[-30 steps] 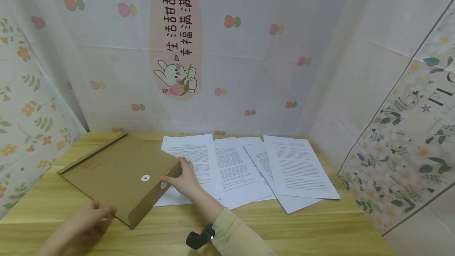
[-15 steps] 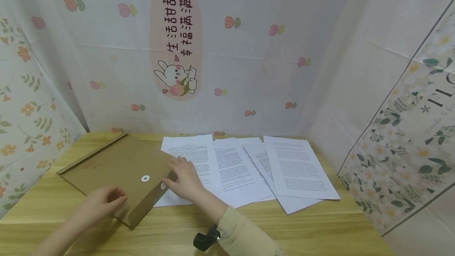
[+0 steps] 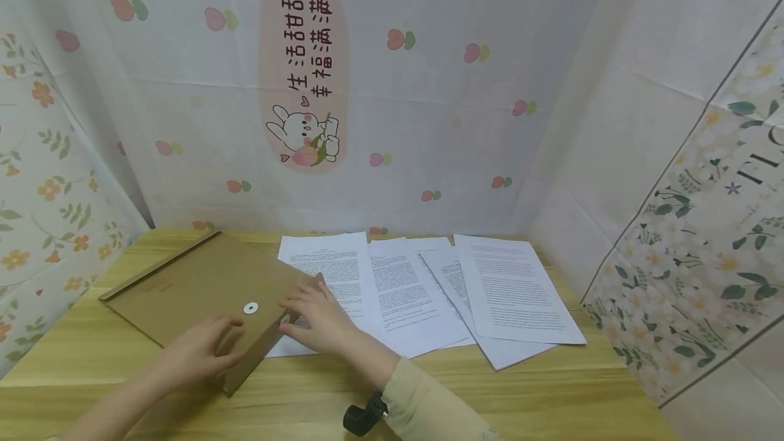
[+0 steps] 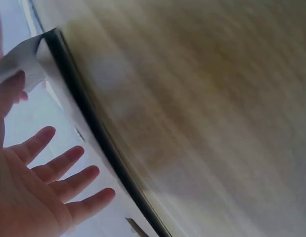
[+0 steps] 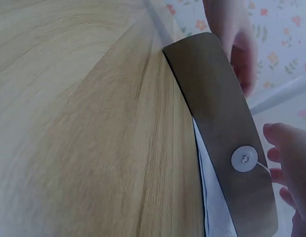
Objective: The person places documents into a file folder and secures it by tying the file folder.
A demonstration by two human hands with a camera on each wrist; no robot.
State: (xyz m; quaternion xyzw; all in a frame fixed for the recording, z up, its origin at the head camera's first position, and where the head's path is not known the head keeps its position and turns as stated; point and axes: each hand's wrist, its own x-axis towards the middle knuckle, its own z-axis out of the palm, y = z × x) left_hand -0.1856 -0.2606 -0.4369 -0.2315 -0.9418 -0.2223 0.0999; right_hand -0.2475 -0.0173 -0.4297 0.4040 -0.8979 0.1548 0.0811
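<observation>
A brown paper document envelope (image 3: pixel 202 278) lies at the left of the table, with a white button (image 3: pixel 250 307) on its face. Its front flap (image 5: pixel 212 98) is bent down along the near edge and carries a second white button (image 5: pixel 244 159) with a thin string. My left hand (image 3: pixel 199 356) hovers over the envelope's near part, fingers spread and loosely bent in the left wrist view. At the flap's edge, my right hand (image 3: pixel 321 318) rests its relaxed fingers on the envelope, thumb close to the flap button. The string's far end is hidden near my right fingers.
Several printed sheets (image 3: pixel 422 291) lie overlapping right of the envelope, the nearest partly under it. White papers (image 5: pixel 212 187) show below the flap in the right wrist view. A patterned curtain (image 3: pixel 429 121) stands behind the wooden table (image 3: pixel 539 400).
My left hand has left the envelope's near left edge and moved right and up over its face. The right hand's fingers have shifted slightly left along the flap edge. The envelope stays put.
</observation>
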